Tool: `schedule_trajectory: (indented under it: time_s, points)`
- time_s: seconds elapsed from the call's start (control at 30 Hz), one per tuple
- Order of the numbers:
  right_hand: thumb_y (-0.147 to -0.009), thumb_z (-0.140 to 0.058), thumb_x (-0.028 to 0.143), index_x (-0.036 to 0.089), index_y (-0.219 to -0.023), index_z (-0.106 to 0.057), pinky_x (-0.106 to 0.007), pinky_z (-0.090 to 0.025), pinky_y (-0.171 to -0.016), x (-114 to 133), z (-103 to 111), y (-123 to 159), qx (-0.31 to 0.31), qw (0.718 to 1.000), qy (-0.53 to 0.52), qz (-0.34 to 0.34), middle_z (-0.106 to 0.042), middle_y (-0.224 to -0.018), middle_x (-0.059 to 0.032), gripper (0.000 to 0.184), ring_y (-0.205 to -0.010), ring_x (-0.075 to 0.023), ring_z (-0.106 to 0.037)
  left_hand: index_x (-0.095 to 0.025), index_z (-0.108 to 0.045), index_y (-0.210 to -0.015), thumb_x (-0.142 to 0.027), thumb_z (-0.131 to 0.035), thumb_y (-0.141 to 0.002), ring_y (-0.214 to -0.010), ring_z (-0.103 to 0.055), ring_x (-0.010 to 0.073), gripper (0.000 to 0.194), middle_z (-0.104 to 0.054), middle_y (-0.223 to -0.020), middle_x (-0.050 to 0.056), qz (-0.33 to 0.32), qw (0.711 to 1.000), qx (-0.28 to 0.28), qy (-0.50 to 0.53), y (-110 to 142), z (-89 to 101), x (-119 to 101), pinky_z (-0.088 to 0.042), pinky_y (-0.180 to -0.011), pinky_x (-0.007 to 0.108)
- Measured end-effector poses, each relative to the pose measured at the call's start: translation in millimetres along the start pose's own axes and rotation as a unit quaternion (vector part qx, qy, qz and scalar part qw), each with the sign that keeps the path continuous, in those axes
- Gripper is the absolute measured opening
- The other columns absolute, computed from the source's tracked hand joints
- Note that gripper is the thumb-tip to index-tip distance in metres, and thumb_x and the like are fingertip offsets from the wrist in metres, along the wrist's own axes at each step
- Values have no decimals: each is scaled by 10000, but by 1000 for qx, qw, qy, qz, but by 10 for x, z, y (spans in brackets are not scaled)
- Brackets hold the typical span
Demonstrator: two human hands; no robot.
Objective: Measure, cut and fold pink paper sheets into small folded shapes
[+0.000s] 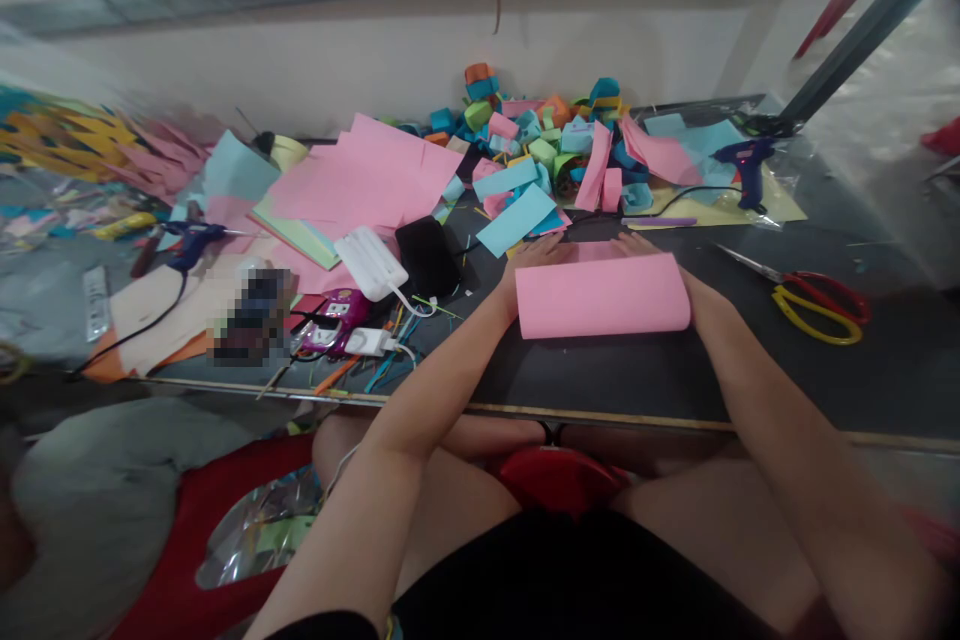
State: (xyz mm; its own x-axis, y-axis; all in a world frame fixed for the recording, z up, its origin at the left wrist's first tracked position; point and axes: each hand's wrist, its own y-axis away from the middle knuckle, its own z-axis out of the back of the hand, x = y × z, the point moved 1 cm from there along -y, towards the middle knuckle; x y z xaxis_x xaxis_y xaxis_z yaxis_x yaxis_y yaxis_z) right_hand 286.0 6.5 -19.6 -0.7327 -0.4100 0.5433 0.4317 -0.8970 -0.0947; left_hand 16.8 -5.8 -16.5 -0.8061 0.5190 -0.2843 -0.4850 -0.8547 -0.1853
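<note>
A sheet of pink paper [604, 296] lies on the dark table in front of me, bent over so that its near side bulges in a rounded curl. At its far left corner my left hand [534, 252] rests with the fingers stretched out flat. My right hand [636, 244] lies likewise at the far right of the sheet, fingers extended. The curled paper hides part of both palms and the thumbs. Scissors [814, 302] with red and yellow handles lie on the table, right of my right arm. Light blue paper pieces [517, 220] lie just beyond my left hand.
Behind the sheet is a heap of coloured paper loops [555, 135]. Glue guns [750, 170] [191, 242] lie at right and left, with cords. Pink sheets [367, 170], a white charger [371, 258], a black pouch [427, 257] and a purple power strip [337, 320] fill the left. A person [97, 510] sits at left.
</note>
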Motion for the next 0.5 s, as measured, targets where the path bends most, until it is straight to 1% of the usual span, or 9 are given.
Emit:
schedule_trajectory:
  time_s: [0.07,0.17,0.2,0.27,0.3,0.33,0.4,0.43,0.5]
  points:
    - [-865,-536,332,252,-1403,-633,-567,-349,-1261,37,25,-34,47,998,40,6,-620,-1520,-134,552,-1515,-343,-473,-236,-554,-1535,-298,-596,-1014,-1544,-459,283,526,-461,-1669,128,-13,999,38,-21,7,43,-67,-391,-1272,470]
    - [-891,-537,403,255,-1565,-509,-650,-215,-1299,103,38,-11,127,983,132,-20,-396,-1707,-132,690,-1630,-385,-241,-195,-439,-1615,-304,-518,-1045,-1612,-337,297,585,-336,-1731,146,-1,997,61,-46,37,84,-197,-305,-1314,501]
    - [-872,-586,462,248,-1600,-469,-677,-197,-1293,114,42,12,146,977,154,-29,-316,-1743,-142,768,-1637,-413,-188,-188,-414,-1628,-333,-518,-1047,-1623,-310,298,608,-309,-1741,146,5,997,64,-50,51,92,-238,-284,-1323,501]
    - [-784,-704,568,243,-1648,-397,-707,-181,-1281,106,50,64,164,972,167,-29,-185,-1778,-163,972,-1637,-458,-122,-180,-385,-1641,-465,-567,-1026,-1634,-279,307,702,-288,-1749,144,11,997,66,-47,76,103,-303,-249,-1337,497]
    - [-738,-748,600,246,-1659,-376,-717,-182,-1275,86,50,88,168,972,165,-18,-144,-1784,-169,1054,-1634,-472,-109,-178,-379,-1643,-548,-595,-1000,-1636,-273,315,772,-291,-1748,144,12,997,67,-42,84,108,-323,-236,-1342,499]
    - [-717,-768,612,252,-1657,-379,-725,-182,-1270,57,46,108,164,973,162,-7,-126,-1785,-171,1079,-1631,-481,-110,-176,-380,-1642,-622,-614,-970,-1635,-271,324,840,-301,-1744,145,13,997,67,-38,89,111,-334,-228,-1346,503]
    - [-762,-741,574,276,-1620,-445,-728,-178,-1269,-17,31,133,147,977,156,11,-173,-1781,-156,956,-1628,-473,-153,-173,-394,-1635,-690,-626,-936,-1634,-271,337,900,-331,-1731,149,14,997,66,-29,86,114,-329,-223,-1347,513]
    - [-806,-703,537,293,-1595,-480,-718,-172,-1275,-55,22,139,140,978,152,17,-218,-1774,-138,855,-1628,-456,-183,-170,-401,-1632,-674,-625,-944,-1633,-273,339,881,-342,-1727,151,15,997,64,-27,80,113,-316,-225,-1347,517]
    - [-877,-625,456,299,-1560,-522,-679,-148,-1296,-106,17,144,120,982,144,19,-274,-1762,-113,708,-1634,-415,-201,-164,-405,-1631,-564,-608,-993,-1628,-288,334,780,-344,-1725,153,13,998,61,-26,62,107,-277,-239,-1342,516]
